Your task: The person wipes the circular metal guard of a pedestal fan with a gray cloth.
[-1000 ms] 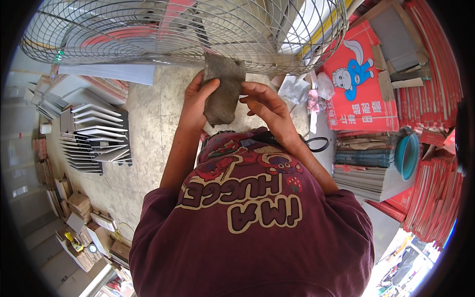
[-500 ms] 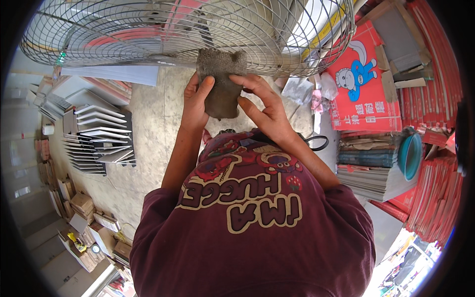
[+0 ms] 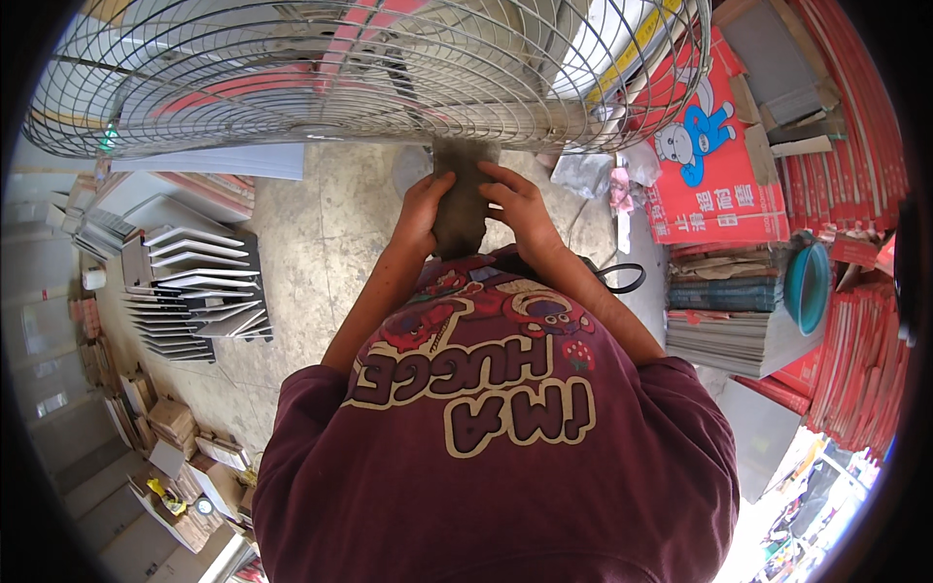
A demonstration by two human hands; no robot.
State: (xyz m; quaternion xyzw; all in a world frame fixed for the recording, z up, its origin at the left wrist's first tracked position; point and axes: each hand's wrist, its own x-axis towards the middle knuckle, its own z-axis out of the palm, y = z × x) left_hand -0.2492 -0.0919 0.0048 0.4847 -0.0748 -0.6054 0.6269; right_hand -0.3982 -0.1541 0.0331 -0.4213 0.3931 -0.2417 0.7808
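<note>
A dusty grey-brown cloth (image 3: 459,212) hangs between my two hands, just in front of my chest. My left hand (image 3: 422,216) pinches its left edge, thumb on top. On the other side, the fingertips of my right hand (image 3: 522,206) grip the cloth's right edge. The upper end of the cloth looks fuzzy and lies close under the wire cage of a large fan (image 3: 321,131); whether they touch I cannot tell.
To the left, a rack holds several white tile panels (image 3: 199,255). On the right are a red printed sheet (image 3: 729,199), stacked red cartons (image 3: 855,364) and a teal basin (image 3: 809,289). A black loop (image 3: 622,279) sits by my right forearm.
Both hands and the cloth have moved slightly right and closer to my body. The fan cage appears a little lower and larger in view.
</note>
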